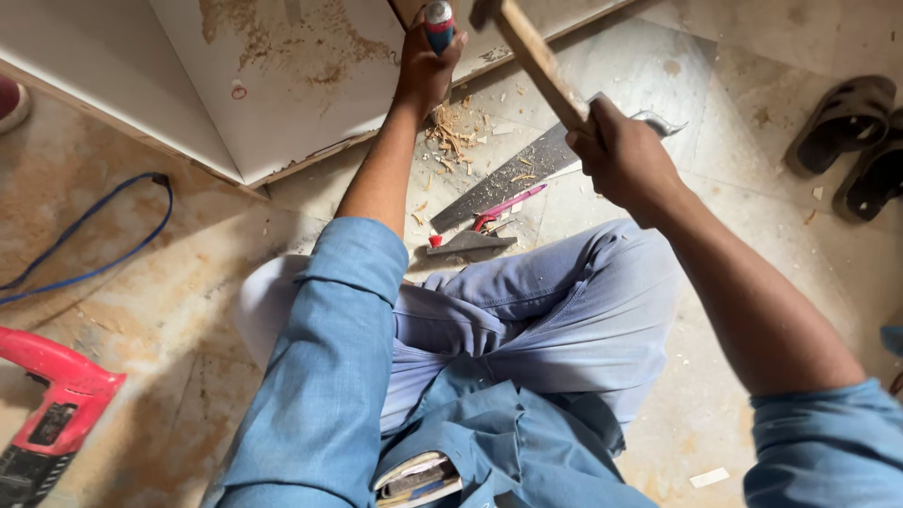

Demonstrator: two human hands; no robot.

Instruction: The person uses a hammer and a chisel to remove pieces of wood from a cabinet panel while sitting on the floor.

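Chisel (439,23): its red and blue handle stands upright at the top of the head view, against the edge of the white board (282,85), and the left hand (425,66) is wrapped tight around it. The blade is hidden behind the hand. The right hand (625,160) has its fingers clenched on the wooden handle of a hammer (538,61), which slants up and left to the frame's top edge; the head is mostly cut off there. The 2 hands are near each other, with the hammer handle just right of the chisel.

Wood chips (454,127) lie on the floor just below the left hand. A saw (513,174) lies flat between the arms, its handle behind the right hand. A red pen (508,205) and a small grey tool (470,245) rest by the saw blade, close to the knee. A red drill (47,404) sits at the lower left, a blue cord (103,235) above it. 2 dark sandals (851,141) lie at the right.
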